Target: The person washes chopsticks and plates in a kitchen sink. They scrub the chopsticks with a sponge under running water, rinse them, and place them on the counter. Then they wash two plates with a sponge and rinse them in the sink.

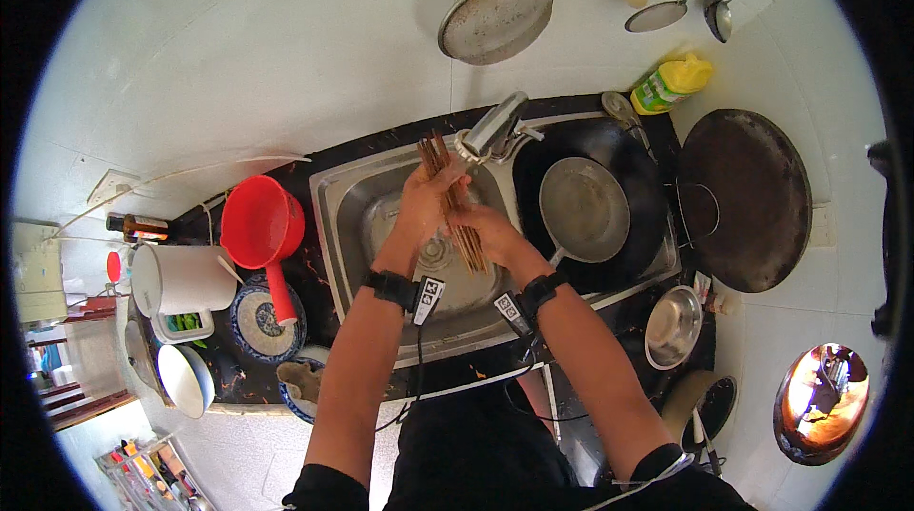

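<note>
A bundle of brown chopsticks [469,251] slants between my two hands above the left basin of a stainless steel sink [378,297]. My left hand [423,200] grips the bundle near its upper end, just below the metal faucet [498,124]. Lower down, my right hand [493,229] is closed around the same chopsticks. Some water seems to run from the faucet over my fingers, though this is blurred. Both palms and part of the bundle are hidden by the fingers.
A black wok [528,204] with a grey metal ladle pan [584,207] inside covers the right basin. On the left counter stand a red plastic dipper [255,222], blue-patterned plates [246,318] and a white pot [189,279]. A yellow detergent bottle [671,84] and a steel bowl [673,329] are on the right.
</note>
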The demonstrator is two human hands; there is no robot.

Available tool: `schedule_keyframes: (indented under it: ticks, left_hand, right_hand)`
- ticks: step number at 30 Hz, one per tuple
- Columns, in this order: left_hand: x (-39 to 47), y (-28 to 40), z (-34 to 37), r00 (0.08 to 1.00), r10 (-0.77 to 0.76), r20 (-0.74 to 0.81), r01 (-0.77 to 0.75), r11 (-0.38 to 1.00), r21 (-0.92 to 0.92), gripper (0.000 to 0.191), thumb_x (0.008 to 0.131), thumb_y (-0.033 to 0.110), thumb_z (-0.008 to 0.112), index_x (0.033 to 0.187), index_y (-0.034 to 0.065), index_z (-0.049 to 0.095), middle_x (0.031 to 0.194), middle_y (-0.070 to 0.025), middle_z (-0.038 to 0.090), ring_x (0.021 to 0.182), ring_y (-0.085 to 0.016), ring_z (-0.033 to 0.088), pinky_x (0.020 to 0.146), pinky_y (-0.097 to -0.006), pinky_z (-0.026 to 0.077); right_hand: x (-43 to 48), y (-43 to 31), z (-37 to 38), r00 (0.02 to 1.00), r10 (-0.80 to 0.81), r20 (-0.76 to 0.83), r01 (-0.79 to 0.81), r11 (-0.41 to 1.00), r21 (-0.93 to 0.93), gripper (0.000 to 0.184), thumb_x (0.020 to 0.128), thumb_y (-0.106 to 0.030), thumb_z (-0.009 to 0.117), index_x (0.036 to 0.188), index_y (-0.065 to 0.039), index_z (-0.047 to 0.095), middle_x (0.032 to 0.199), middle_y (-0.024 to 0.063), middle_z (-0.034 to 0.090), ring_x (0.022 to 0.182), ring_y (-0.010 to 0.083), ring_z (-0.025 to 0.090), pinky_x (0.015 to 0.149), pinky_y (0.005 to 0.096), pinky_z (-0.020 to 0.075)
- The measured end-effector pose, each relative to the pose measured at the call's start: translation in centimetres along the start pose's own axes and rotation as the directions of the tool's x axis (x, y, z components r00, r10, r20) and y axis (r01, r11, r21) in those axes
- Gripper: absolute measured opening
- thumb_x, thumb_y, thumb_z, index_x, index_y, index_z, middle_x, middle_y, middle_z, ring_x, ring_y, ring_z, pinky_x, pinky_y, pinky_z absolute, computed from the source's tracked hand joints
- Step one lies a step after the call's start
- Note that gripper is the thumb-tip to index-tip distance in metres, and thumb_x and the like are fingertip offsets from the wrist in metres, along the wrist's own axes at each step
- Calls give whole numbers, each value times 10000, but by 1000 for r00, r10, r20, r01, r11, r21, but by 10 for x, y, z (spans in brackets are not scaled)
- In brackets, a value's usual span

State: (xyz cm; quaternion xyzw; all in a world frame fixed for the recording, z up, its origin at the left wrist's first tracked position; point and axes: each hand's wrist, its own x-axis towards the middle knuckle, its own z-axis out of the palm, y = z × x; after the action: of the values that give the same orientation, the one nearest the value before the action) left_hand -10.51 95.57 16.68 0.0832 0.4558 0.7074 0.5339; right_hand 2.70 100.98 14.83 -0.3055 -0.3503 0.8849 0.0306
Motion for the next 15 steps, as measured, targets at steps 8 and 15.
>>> schedule_keyframes:
  ticks: [8,15]
  left_hand:
    - [-15,46,-3,979,202,30,-204,975,82,189,925,41,512,1110,20,546,968,-91,629,870,-193,604,764,-326,508]
    - [0,47,-5,959,283,-10,-283,955,-88,164,954,83,485,1107,26,496,933,-87,610,829,-204,611,762,-357,531]
  right_hand:
    - [37,-16,15,970,-155,186,175,980,-91,299,887,-238,619,1064,3,621,940,62,640,837,124,611,756,252,474]
    - [41,-22,20,987,-147,66,161,932,-324,391,910,-409,562,794,-40,617,630,28,567,550,125,538,538,259,433]
